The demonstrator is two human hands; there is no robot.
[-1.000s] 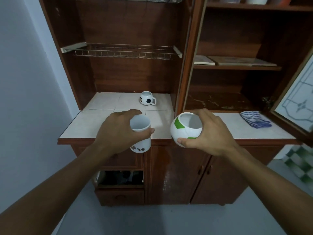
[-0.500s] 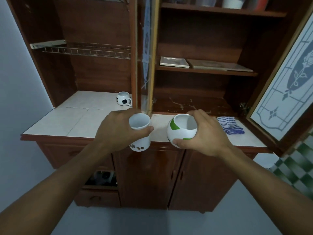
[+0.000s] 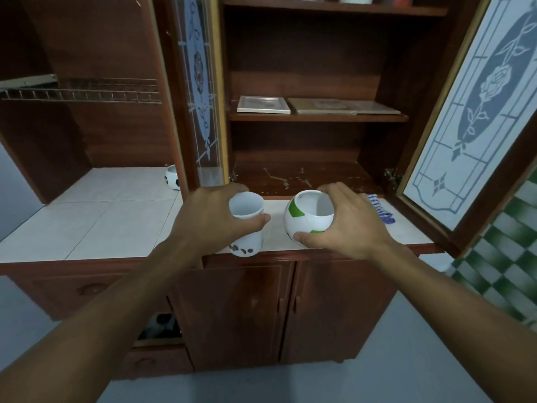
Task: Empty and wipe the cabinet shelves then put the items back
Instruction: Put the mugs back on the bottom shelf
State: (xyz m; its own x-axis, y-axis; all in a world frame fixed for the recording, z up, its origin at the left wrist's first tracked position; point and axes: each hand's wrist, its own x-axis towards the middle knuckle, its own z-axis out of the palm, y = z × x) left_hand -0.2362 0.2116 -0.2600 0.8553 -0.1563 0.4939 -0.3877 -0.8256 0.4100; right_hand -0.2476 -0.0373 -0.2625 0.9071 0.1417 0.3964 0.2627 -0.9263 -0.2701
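Near tiled counter [image 3: 101, 222], left hand [image 3: 212, 219] grips white cup [image 3: 247, 207], right hand [image 3: 351, 225] round mug [image 3: 308, 222].

The white tiled countertop [image 3: 101, 222] carries a football-patterned mug [image 3: 172, 177] at its 11 o'clock and a blue striped cloth [image 3: 380, 209] at its 3 o'clock. On the wooden shelf [image 3: 316, 117] at 12 o'clock lie a white flat panel [image 3: 263, 104] and, at its 3 o'clock, a brown panel [image 3: 343, 107].

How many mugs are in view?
3: white mug in the left hand, green-and-white mug in the right hand, football mug on the tiled counter, half hidden by the door. Top shelf may hold more.
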